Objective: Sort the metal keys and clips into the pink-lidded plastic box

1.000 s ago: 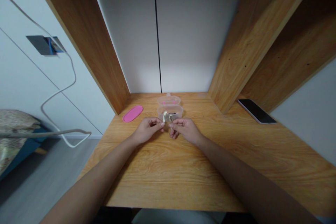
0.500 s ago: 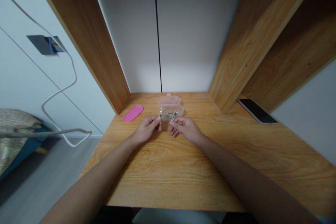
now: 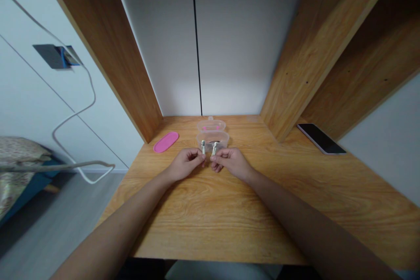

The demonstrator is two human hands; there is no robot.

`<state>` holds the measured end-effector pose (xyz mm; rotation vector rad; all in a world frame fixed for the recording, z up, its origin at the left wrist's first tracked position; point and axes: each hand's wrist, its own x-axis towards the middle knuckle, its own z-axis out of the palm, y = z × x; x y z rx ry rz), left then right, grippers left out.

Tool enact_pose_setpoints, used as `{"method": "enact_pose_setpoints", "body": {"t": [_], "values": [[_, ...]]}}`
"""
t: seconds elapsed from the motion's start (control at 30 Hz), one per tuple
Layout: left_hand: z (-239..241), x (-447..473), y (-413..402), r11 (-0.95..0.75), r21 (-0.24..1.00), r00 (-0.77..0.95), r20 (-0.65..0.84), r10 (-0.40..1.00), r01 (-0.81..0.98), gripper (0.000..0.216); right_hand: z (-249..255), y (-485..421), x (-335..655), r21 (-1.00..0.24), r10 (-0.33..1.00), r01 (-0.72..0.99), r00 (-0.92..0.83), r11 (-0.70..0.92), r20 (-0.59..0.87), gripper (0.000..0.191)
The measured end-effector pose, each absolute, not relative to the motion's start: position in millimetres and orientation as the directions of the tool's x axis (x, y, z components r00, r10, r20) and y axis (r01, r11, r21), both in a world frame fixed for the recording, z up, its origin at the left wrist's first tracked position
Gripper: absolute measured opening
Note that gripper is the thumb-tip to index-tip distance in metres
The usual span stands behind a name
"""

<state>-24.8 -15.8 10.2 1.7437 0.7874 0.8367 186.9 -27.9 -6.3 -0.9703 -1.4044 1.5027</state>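
Observation:
Between the thumb and fingers of my left hand [image 3: 186,164] is a small silver nail clipper [image 3: 203,146], held upright. My right hand [image 3: 231,160] pinches a second silver nail clipper [image 3: 214,148], which leans slightly to the right. The two clippers are close together but apart. Just behind them stands an open clear plastic case [image 3: 224,139], its front partly hidden by the clippers and fingers. Something dark and thin lies inside the case. Its lid [image 3: 211,123] is folded back and shows a pink strip.
A pink oval tray [image 3: 166,142] lies on the wooden desk [image 3: 210,214] to the left. A phone [image 3: 321,138] lies at the right beside a wooden upright. Wooden side panels and a white back wall enclose the desk. A white cable [image 3: 93,92] hangs at the left.
Both hands have brought the clippers nearer each other. The left clipper has moved slightly right and toward me; the right one has shifted slightly left and stands more upright.

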Motion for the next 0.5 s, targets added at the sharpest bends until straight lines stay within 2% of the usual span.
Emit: {"method": "enact_pose_setpoints", "body": {"t": [0.2,0.5], "values": [[9.9,-26.9,-15.2,-0.306,0.936,0.535,0.172,0.827,0.172,0.04,-3.0,-29.6,186.3,-0.998,0.937,-0.07,-0.348,-0.004,0.02,0.046],[11.8,-25.1,-17.2,-0.305,0.94,0.555,0.174,0.814,0.153,0.04,-2.3,-30.5,185.5,-0.998,0.929,-0.057,-0.368,0.012,0.032,0.047]]}}
